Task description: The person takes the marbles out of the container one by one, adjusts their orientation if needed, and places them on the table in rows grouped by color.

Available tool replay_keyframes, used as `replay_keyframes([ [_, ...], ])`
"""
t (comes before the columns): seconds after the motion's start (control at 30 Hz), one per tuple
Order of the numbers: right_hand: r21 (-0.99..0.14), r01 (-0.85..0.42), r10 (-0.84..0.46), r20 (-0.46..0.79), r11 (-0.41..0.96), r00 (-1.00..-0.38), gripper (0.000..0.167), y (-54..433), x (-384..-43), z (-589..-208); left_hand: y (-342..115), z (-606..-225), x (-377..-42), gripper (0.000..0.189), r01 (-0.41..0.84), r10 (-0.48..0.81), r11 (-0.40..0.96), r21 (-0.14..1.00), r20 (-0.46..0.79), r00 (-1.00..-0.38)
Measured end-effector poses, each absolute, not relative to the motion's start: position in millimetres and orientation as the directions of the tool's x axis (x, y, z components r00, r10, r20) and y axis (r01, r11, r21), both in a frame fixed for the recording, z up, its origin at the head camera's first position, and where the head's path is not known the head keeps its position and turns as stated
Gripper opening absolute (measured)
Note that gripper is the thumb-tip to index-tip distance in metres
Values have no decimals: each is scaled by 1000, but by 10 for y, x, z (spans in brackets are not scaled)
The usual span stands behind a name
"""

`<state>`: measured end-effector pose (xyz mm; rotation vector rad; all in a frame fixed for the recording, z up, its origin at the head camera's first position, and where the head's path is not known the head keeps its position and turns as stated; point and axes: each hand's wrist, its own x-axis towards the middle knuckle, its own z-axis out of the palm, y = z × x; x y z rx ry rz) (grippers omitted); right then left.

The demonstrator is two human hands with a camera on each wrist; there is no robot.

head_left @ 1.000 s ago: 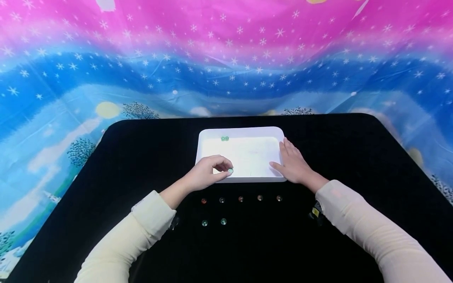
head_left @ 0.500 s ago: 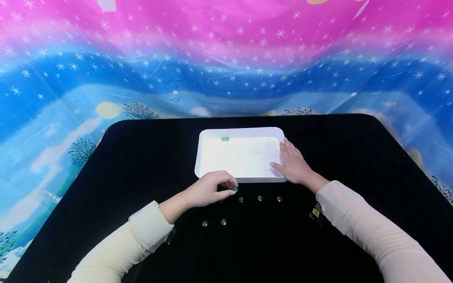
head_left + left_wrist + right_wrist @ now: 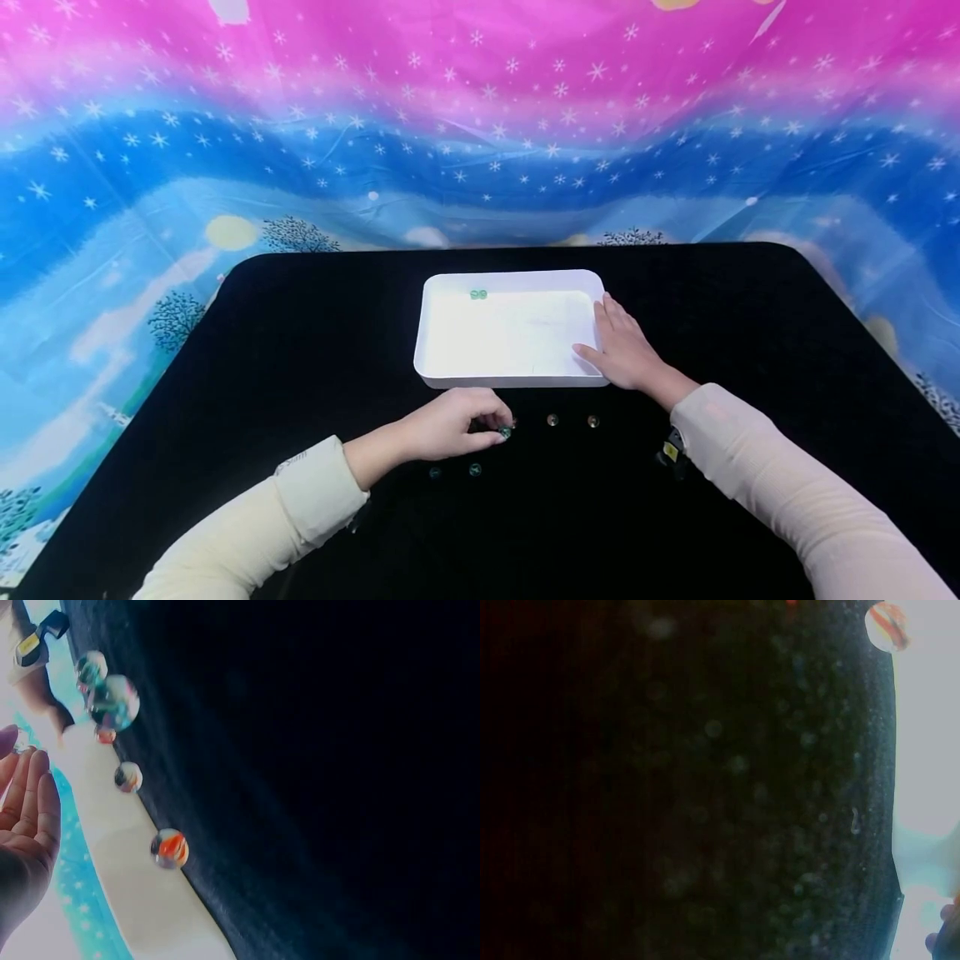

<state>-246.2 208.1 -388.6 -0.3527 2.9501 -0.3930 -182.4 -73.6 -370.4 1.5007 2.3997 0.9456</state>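
My left hand (image 3: pixel 457 423) pinches a green marble (image 3: pixel 506 433) between thumb and fingers, just in front of a white tray (image 3: pixel 517 382). In the left wrist view, the same hand (image 3: pixel 28 814) shows at the left edge with a clear glassy marble (image 3: pixel 24 740) at its fingertips. Against the tray's right wall rests my right hand (image 3: pixel 628 350), fingers straight and thumb over the rim. Two green marbles (image 3: pixel 478 294) lie inside the tray at the back. Near the left hand are an orange-streaked marble (image 3: pixel 170 848) and a teal marble (image 3: pixel 114 703).
Two marbles, one (image 3: pixel 552 420) beside another (image 3: pixel 593 422), lie right of the left hand. Closer to me are two greenish marbles, one (image 3: pixel 435 472) left of the other (image 3: pixel 475 470). A black cloth (image 3: pixel 600 517) covers the table; a printed curtain (image 3: pixel 480 167) hangs behind.
With the green marble pinched, my left hand has moved from over the tray toward me and slightly right, down to the marble row. The right hand stays in place.
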Motion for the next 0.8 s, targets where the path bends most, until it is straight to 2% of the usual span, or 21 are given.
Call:
replay_keyframes([
  [0.5, -271, -204, -244, -124, 941, -962, 83, 2075, -2463, -3884, -651, -3770, -1748, 10, 736, 921, 283, 615, 39, -387],
  [0.8, -268, -207, -244, -114, 941, -963, 83, 2082, -2467, -3900, -587, -3801, -1727, 10, 794, 938, 309, 523, -28, -347],
])
